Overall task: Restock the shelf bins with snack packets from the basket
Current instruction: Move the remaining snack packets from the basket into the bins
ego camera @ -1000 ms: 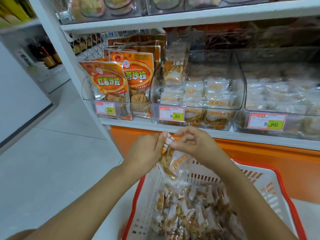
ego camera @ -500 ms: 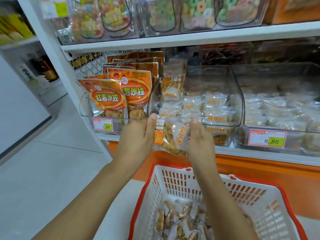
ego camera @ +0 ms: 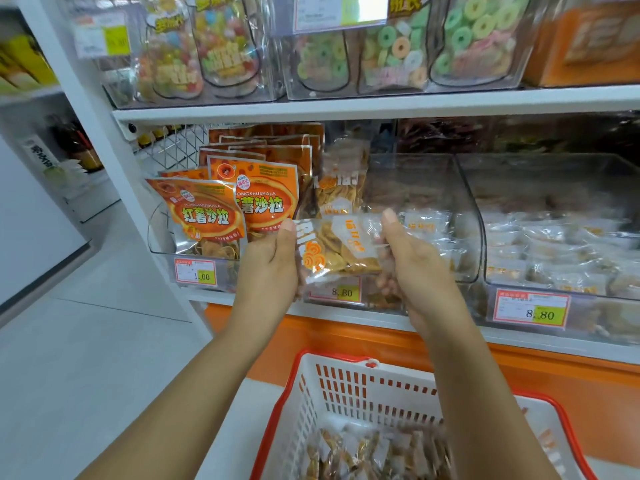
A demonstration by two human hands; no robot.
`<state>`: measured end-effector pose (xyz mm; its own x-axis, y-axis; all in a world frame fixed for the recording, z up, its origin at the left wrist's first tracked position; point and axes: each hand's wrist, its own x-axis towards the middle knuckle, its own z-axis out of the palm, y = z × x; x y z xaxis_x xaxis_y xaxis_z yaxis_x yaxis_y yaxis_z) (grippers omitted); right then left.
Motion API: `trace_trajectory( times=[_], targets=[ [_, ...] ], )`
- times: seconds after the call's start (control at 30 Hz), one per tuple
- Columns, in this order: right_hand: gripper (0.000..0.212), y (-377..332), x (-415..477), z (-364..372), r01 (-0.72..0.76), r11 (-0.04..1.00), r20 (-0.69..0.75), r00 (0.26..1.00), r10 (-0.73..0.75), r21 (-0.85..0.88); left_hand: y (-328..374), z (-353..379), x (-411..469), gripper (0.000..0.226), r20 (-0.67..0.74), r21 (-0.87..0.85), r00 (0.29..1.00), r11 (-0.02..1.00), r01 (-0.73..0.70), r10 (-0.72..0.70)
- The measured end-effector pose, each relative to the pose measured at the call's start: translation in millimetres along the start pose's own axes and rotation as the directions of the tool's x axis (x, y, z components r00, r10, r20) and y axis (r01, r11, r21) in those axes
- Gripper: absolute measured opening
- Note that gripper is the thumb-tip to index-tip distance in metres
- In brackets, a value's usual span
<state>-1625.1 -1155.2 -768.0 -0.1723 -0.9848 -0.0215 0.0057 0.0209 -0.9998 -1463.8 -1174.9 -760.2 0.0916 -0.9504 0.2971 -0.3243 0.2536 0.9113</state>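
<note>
- We judge the restocking to be partway through; the middle clear bin [ego camera: 426,188] at the centre of the frame already holds a layer of like packets at its bottom and one standing upright at its left wall, yet much of its upper space looks free
- The white basket [ego camera: 349,389] with its red rim, at the bottom centre, still carries a heap of the same snack packets, so plenty is left to move; how many, we cannot tell
- One snack packet [ego camera: 337,245] is in transit: clear wrap, orange print, yellow crisps inside; it is held flat and sideways just in front of the bin's front lip, above the 8.80 price tag [ego camera: 335,289], not yet inside
- Our left hand [ego camera: 273,263] holds the packet's left edge, thumb up over the front and fingers curled behind it; clamped on the wrap
- Our right hand [ego camera: 412,258] holds the right edge likewise, thumb raised on top, fingers closed around the back
- Both forearms reach up from the lower frame, roughly parallel, wrists level; we judge the next move calls for a lift over the lip
</note>
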Motion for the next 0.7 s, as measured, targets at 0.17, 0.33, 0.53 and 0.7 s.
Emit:
trace_trajectory(
  times=[0.17, 0.33, 0.53, 0.7],
  targets=[
    [0.042, 5.0, 6.4, 22.5, -0.125, 0.965, 0.195, 0.978, 0.080, 0.230, -7.0, 2.2, 9.0, 0.050, -0.025, -0.001, 0.999, 1.000, -0.025, 0.025],
    [0.028, -8.4, 43.6, 13.9, -0.024, 0.997, 0.003, 1.000, 0.024, 0.069, -18.5, -1.8, 16.2, 0.029, 0.007, 0.096, 1.000, 0.995, -0.025, 0.025],
    [0.022, -33.3, 90.9, 4.3, 0.147, 0.887, -0.031, 0.983, -0.179, -0.438, -31.7, -4.0, 23.5, 0.031, 0.129, 0.393, 0.989, 0.920, 0.015, -0.072],
    [0.028, -26.8, 112.6, 26.7, 0.118, 0.825, 0.025, 0.992, -0.125, -0.553, -35.3, -8.3, 27.5, 0.028, 0.120, 0.378, 0.992, 0.926, -0.007, -0.042]
  ],
)
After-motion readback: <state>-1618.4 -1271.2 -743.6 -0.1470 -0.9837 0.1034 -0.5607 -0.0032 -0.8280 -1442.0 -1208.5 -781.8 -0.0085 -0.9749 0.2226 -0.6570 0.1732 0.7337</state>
